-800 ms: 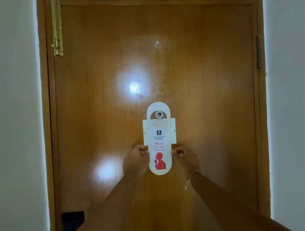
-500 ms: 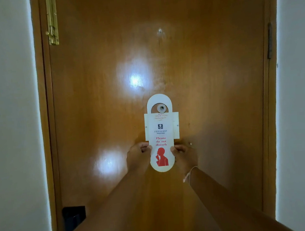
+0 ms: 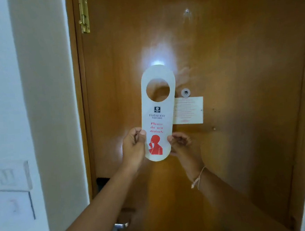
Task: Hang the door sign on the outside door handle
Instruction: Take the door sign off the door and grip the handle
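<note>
Gripping door sign (image 3: 158,118) upright: left hand (image 3: 133,147) and right hand (image 3: 179,143) pinch its lower edges; inside door handle (image 3: 119,226) lies below, nearer left hand.

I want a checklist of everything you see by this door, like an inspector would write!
Surface: wooden door, closed and glossy.
Job's things: door sign held upright off the door; its hole is empty. Metal door handle sits low, partly hidden by the left arm.
Clutter: paper notice below the peephole.
Grippers: left hand and right hand pinch the sign's lower edges.
Cables: nothing seen.
Surroundings: brass bolt top left; wall switches.
</note>
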